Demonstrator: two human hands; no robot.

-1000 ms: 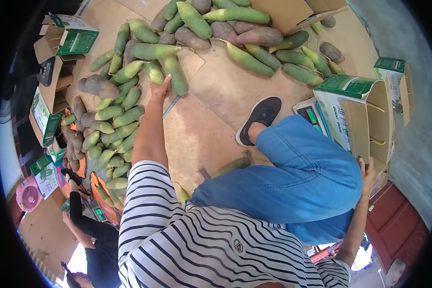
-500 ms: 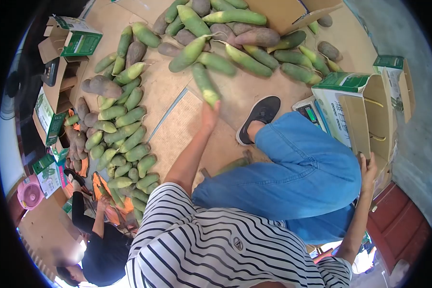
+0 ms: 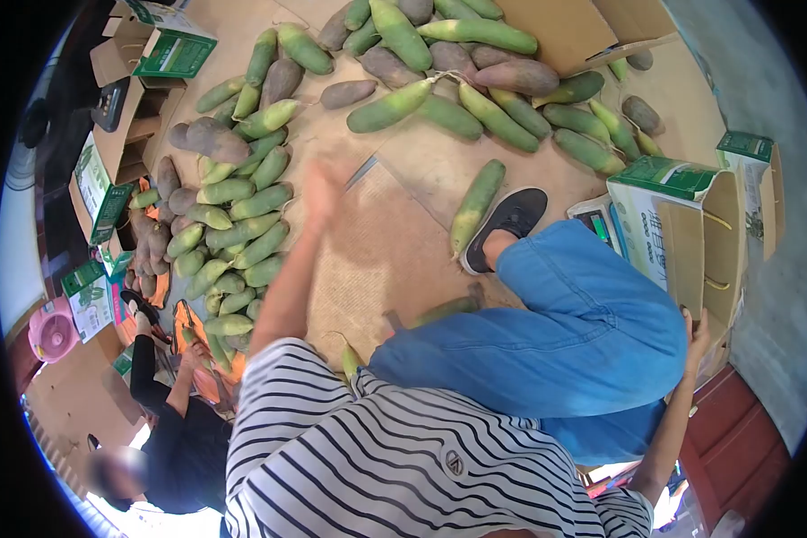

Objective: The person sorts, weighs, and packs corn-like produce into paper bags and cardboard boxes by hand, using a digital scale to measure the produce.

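My left hand (image 3: 325, 190) is over the floor to the left of centre, blurred by motion, its fingers apparently stretched out and nothing visible in it. It is nearest to a heap of green radishes (image 3: 245, 230) on the left. A single green radish (image 3: 478, 208) lies by my shoe (image 3: 509, 222), apart from the others. My right hand (image 3: 698, 339) is at the lower edge of an open cardboard box (image 3: 677, 238), its fingers closed on the cardboard beside my knee; part of the grip is hidden.
More radishes (image 3: 489, 117), green and brownish, are piled at the far side. A scale (image 3: 598, 224) with a lit display sits beside the box. Cardboard cartons (image 3: 172, 45) stand along the left. Another person (image 3: 184, 439) in dark clothes handles radishes at lower left.
My left hand has let go of the green radish, which now lies beside my shoe, and has moved left. My right hand stays at the box. The view has shifted slightly.
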